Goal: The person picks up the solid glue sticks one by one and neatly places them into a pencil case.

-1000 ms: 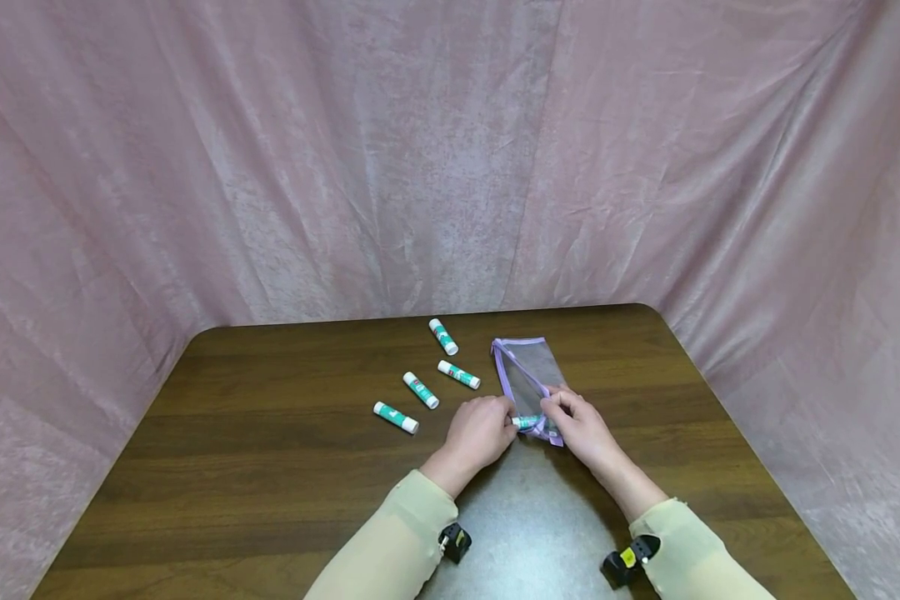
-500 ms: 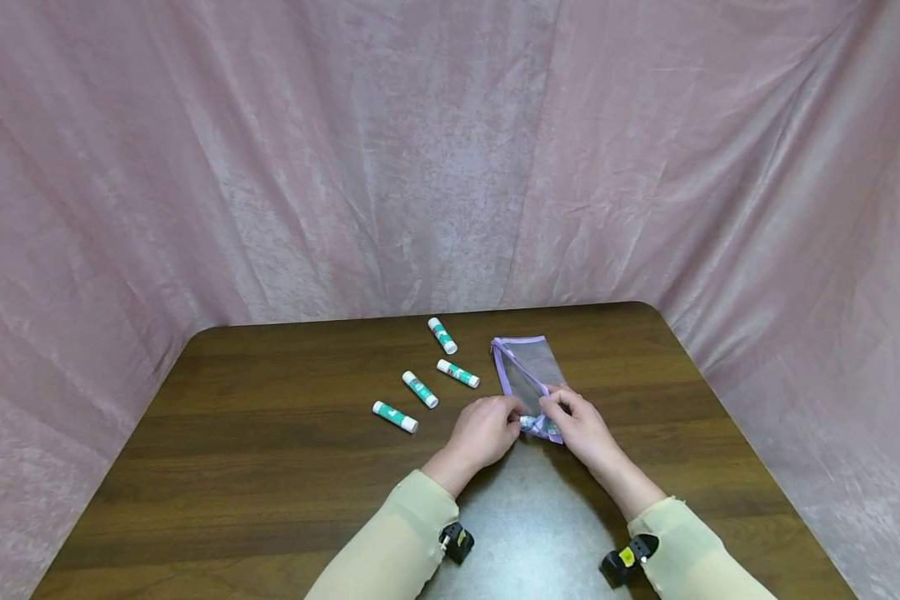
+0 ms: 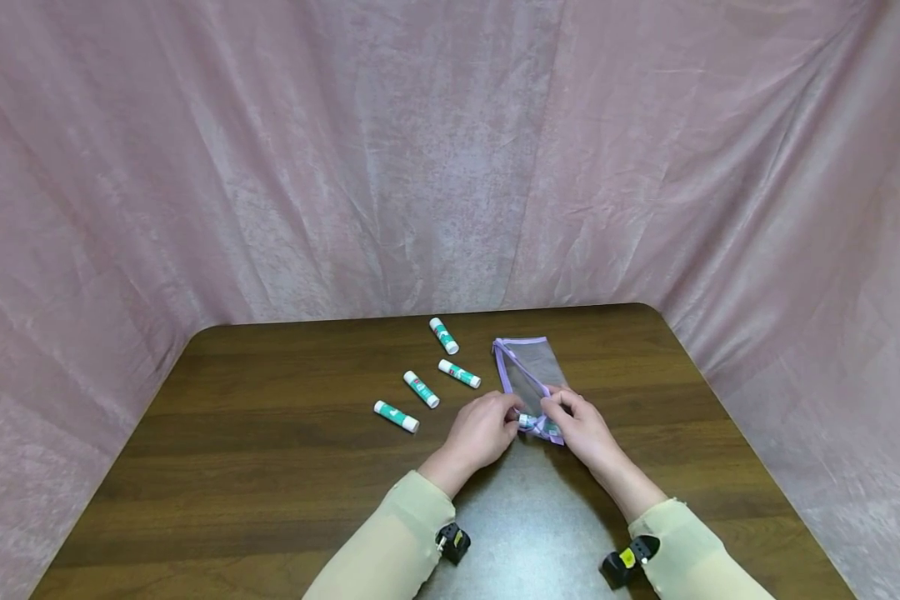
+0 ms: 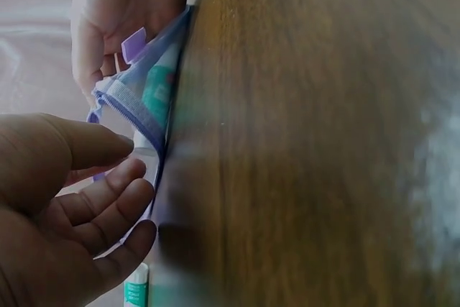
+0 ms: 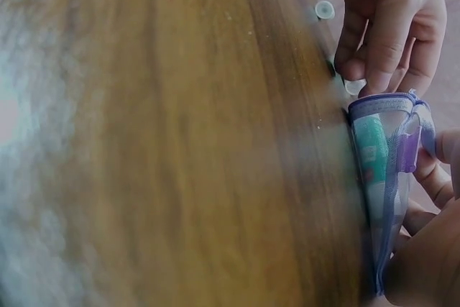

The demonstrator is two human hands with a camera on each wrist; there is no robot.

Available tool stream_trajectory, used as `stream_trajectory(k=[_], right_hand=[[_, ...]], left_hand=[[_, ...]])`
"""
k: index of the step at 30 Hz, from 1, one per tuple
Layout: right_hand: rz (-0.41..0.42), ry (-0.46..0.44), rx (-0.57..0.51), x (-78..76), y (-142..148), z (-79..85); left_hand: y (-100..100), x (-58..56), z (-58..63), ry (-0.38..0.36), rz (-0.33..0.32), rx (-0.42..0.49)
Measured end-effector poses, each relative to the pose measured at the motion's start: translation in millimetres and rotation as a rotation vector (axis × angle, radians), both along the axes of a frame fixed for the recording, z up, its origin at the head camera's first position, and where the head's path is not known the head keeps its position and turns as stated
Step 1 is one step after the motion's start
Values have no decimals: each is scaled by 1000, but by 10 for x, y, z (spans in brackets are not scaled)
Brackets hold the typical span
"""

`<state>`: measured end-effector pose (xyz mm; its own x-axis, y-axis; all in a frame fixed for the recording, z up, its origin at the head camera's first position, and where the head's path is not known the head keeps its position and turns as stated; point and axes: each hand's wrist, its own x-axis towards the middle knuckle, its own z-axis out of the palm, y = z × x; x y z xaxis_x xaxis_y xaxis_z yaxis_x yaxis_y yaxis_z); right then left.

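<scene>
A flat see-through mesh zipper pouch (image 3: 543, 362) with purple trim lies on the table, its near zipped side pulled open. Inside it is a green-and-white glue stick (image 4: 157, 95), its white end toward the opening. My right hand (image 3: 581, 427) pinches the pouch's zipper edge between thumb and fingers and lifts it. My left hand (image 3: 482, 429) is at the mouth, thumb tip right beside the white end of the stick, the other fingers loosely bent. In the right wrist view, the left fingertips (image 5: 377, 80) come down to the pouch's rim.
Several more glue sticks lie to the left of the pouch, among them one near the back (image 3: 444, 336) and one farthest left (image 3: 396, 417). They rest on a brown wooden table (image 3: 270, 475). A pink curtain (image 3: 450, 167) hangs behind it.
The glue stick has slid right, deeper into the pouch, pushed by the left hand, which has since drawn back slightly. The right hand keeps its hold on the pouch.
</scene>
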<state>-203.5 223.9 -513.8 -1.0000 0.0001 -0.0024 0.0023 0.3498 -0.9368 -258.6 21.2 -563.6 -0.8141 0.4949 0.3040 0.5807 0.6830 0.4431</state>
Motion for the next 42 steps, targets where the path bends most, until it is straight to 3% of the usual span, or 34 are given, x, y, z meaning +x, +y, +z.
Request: stream_trajectory(k=[2, 3, 5, 10, 12, 22, 28, 42], right_hand=[[2, 0, -2, 3, 1, 3], [3, -1, -6, 4, 0, 5], [5, -6, -11, 7, -1, 4], [-6, -23, -31, 13, 6, -7], [-15, -26, -40, 14, 14, -7], [-15, -23, -44, 16, 32, -3], [-20, -14, -53, 8, 46, 0], [-3, 21, -32, -1, 59, -31]], left_hand=[[-25, -9, -17, 33, -3, 16], [-38, 12, 41, 19, -3, 6], [-74, -5, 29, 25, 1, 8], [-212, 233, 508, -34, 35, -14], [-283, 366, 778, -53, 51, -33], [-698, 382, 872, 4, 171, 2], [-954, 375, 889, -3, 245, 21], [-1419, 343, 832, -77, 334, -31]])
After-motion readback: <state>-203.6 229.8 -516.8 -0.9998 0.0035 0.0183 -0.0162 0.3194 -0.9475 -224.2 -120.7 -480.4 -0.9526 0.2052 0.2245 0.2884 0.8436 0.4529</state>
